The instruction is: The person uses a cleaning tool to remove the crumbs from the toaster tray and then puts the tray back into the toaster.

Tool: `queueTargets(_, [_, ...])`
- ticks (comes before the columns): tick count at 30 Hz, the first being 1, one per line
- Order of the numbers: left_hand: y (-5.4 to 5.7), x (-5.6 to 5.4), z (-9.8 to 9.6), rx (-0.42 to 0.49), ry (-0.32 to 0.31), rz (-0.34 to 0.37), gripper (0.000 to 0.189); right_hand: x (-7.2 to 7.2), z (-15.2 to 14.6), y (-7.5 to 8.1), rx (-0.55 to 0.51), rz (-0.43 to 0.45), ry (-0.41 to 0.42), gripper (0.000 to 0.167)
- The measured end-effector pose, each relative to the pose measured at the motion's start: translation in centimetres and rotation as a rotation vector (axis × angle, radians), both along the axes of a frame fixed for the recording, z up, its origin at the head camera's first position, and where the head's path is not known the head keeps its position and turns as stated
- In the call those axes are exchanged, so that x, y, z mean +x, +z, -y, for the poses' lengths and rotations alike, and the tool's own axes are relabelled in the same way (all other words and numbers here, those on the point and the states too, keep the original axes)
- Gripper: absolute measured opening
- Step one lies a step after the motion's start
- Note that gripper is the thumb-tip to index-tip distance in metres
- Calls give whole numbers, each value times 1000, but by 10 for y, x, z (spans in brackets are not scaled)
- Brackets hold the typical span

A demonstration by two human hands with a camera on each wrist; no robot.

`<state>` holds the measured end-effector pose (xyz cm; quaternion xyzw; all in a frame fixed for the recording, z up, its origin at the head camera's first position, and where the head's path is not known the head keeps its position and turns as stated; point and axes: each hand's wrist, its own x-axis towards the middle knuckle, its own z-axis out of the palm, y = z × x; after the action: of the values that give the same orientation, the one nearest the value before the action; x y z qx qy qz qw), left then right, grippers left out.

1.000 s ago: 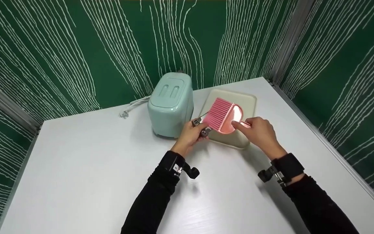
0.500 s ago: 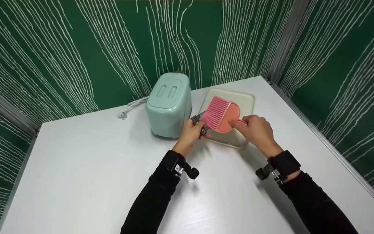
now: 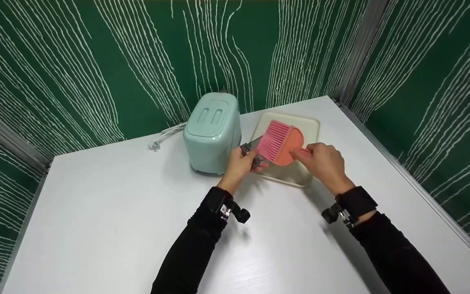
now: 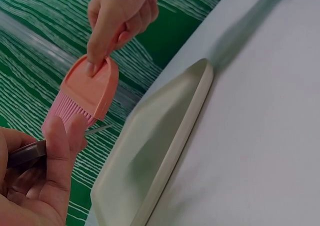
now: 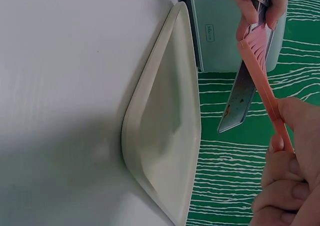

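Note:
My left hand [image 3: 239, 165] grips the dark end of a flat metal crumb tray [image 5: 235, 105], which has brown specks on its far part in the right wrist view. My right hand [image 3: 324, 165] pinches the handle of a brush [image 3: 293, 146] with an orange body and pink bristles. In the right wrist view the bristles [image 5: 257, 40] bend against the crumb tray near the left fingers. From the head, the brush covers most of the crumb tray. Both are held above a cream tray [image 3: 310, 127] on the table.
A mint-green toaster [image 3: 206, 143] stands left of the cream tray, close to my left hand. Its white cord and plug [image 3: 154, 145] lie behind on the left. Green walls with white lines border the white table [image 3: 116, 212] at the back and sides.
The brush shifts slightly over the crumb tray in small movements and changes its tilt; the glare on its orange body is gone. My left hand barely moves. The head view shifts a little.

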<state>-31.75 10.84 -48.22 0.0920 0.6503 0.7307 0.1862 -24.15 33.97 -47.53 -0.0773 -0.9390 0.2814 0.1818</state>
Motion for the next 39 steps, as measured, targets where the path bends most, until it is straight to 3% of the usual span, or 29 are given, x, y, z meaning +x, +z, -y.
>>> queueTargets(13, [4, 0, -2, -54, 42, -19, 22, 0, -8, -4, 47, -44, -16, 60])
queueTargets(28, [9, -1, -5, -212, 54, -154, 19, -2, -17, -10, 127, -117, -50, 58])
queueTargets(39, [11, 2, -7, -307, 44, -308, 19, 0, -28, -15, 152, -89, -104, 54])
